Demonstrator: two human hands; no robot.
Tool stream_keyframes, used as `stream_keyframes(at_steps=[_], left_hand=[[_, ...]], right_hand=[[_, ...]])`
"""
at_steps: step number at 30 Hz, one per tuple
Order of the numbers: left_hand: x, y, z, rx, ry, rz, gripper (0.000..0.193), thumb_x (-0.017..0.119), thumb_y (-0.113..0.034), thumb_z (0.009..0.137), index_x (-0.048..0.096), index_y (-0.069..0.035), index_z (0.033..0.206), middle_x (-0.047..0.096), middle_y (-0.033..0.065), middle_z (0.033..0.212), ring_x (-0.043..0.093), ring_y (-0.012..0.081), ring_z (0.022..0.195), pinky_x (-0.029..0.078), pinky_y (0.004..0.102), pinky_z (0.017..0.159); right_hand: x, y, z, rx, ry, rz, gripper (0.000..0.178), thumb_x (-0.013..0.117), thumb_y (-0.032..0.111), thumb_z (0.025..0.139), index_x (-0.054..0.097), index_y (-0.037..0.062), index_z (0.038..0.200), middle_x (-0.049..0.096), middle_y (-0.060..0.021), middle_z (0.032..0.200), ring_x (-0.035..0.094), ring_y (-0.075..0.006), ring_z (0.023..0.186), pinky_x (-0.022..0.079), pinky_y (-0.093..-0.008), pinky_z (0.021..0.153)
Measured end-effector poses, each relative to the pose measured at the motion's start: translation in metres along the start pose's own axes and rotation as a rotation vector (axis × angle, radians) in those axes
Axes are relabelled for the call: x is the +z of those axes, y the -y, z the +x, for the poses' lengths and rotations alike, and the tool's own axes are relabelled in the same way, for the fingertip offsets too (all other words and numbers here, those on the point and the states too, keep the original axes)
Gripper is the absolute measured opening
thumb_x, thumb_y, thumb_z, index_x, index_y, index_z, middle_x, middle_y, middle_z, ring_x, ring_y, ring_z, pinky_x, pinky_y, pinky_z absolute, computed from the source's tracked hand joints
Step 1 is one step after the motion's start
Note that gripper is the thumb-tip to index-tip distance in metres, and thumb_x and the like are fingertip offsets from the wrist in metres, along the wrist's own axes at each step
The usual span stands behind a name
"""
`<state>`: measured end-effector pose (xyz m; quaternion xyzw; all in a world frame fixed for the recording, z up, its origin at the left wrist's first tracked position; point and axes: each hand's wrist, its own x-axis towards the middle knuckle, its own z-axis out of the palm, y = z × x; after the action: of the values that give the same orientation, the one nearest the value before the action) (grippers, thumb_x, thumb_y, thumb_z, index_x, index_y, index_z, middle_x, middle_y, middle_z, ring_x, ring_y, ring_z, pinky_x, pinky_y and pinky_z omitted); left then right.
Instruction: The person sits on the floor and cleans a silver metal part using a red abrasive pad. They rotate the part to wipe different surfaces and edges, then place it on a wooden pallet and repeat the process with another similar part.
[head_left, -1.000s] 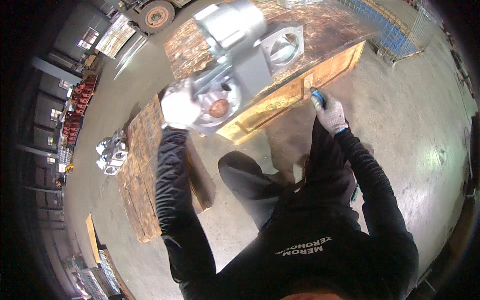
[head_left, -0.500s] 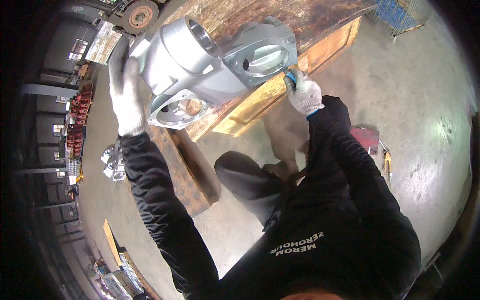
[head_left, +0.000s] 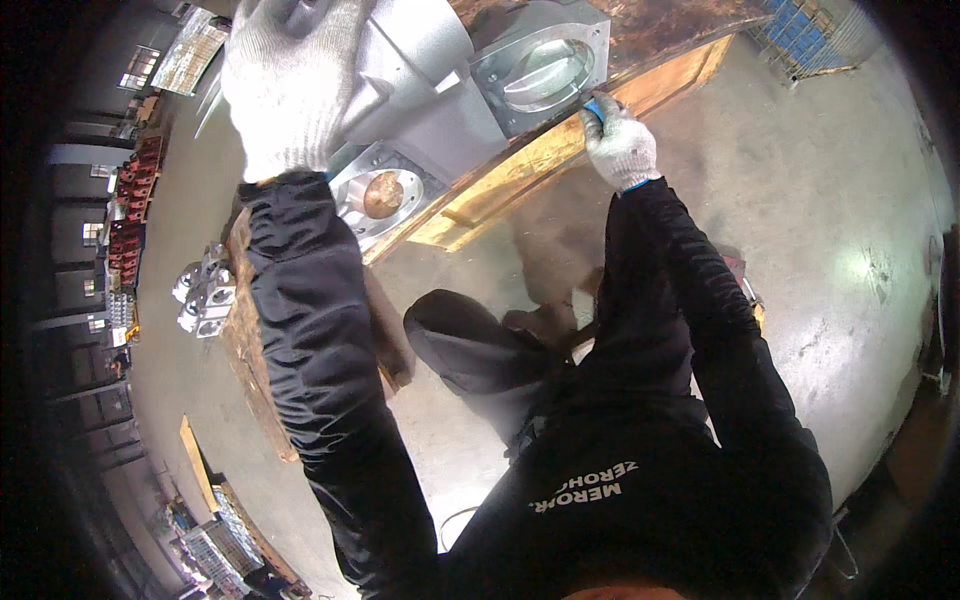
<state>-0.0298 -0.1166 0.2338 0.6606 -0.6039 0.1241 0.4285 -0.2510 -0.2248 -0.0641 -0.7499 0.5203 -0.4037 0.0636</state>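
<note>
A large grey metal casting with flanged round openings lies on a wooden crate. My left hand, in a white knit glove, is over the casting's left side with its fingers apart; the fingertips run to the picture's top edge, and I cannot tell whether they touch the metal. My right hand, gloved alike, is closed around a small blue-handled tool. The tool's front end is by the lower right corner of the casting's right-hand flange. Its tip is too small to make out.
Smaller silver castings stand at the left beyond a rusty brown board or crate side. A blue wire cage is at the upper right. Red parts line the far left. My knees are close below the crate.
My left hand has come nearer and shifted right over the casting. The view has moved, so the casting sits higher. My right hand keeps the blue-handled tool at the flange edge.
</note>
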Motion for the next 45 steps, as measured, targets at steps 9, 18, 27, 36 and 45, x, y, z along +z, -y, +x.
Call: stream_keyframes(at_steps=[9,18,27,36,45], left_hand=[[-0.004,-0.022,0.005,0.007,-0.028,-0.007,0.036,0.063,-0.025,0.100,0.074,0.007,0.109,0.077,0.0214,0.097,0.072,0.0255,0.088,0.054,0.0365,0.085],[-0.011,-0.011,0.003,0.095,-0.091,0.068,0.037,0.059,-0.030,0.101,0.075,0.002,0.111,0.077,0.0212,0.100,0.074,0.0285,0.093,0.055,0.0381,0.089],[-0.015,-0.003,0.016,-0.052,0.004,0.114,0.040,0.059,-0.034,0.095,0.078,-0.002,0.107,0.074,0.0266,0.095,0.073,0.0390,0.091,0.056,0.0441,0.086],[-0.012,0.010,0.019,-0.053,-0.080,0.120,0.037,0.061,-0.036,0.091,0.078,-0.004,0.096,0.072,0.0260,0.088,0.071,0.0424,0.089,0.056,0.0476,0.082],[0.001,0.023,0.018,0.064,-0.147,0.094,0.036,0.062,-0.036,0.090,0.079,-0.005,0.096,0.073,0.0243,0.089,0.071,0.0414,0.088,0.056,0.0487,0.082]], right_hand=[[0.017,0.022,-0.008,0.157,0.101,-0.068,0.035,0.062,0.036,0.098,0.067,0.0105,0.122,0.073,-0.0191,0.100,0.072,-0.0410,0.084,0.058,-0.0514,0.072],[0.047,0.080,-0.037,0.151,-0.027,0.204,0.026,0.065,0.029,0.095,0.065,0.0030,0.099,0.070,-0.0238,0.076,0.069,-0.0462,0.072,0.055,-0.0564,0.067],[0.025,0.117,-0.018,0.253,0.261,0.164,0.033,0.062,0.032,0.095,0.066,-0.0006,0.102,0.070,-0.0293,0.089,0.069,-0.0483,0.090,0.055,-0.0561,0.084],[-0.034,0.168,0.014,0.249,0.426,0.151,0.039,0.058,0.033,0.095,0.073,-0.0019,0.101,0.070,-0.0323,0.101,0.066,-0.0484,0.105,0.053,-0.0533,0.092],[-0.070,0.165,0.064,0.034,0.665,-0.046,0.044,0.053,0.036,0.091,0.075,-0.0029,0.090,0.071,-0.0307,0.101,0.069,-0.0452,0.103,0.054,-0.0520,0.091]])
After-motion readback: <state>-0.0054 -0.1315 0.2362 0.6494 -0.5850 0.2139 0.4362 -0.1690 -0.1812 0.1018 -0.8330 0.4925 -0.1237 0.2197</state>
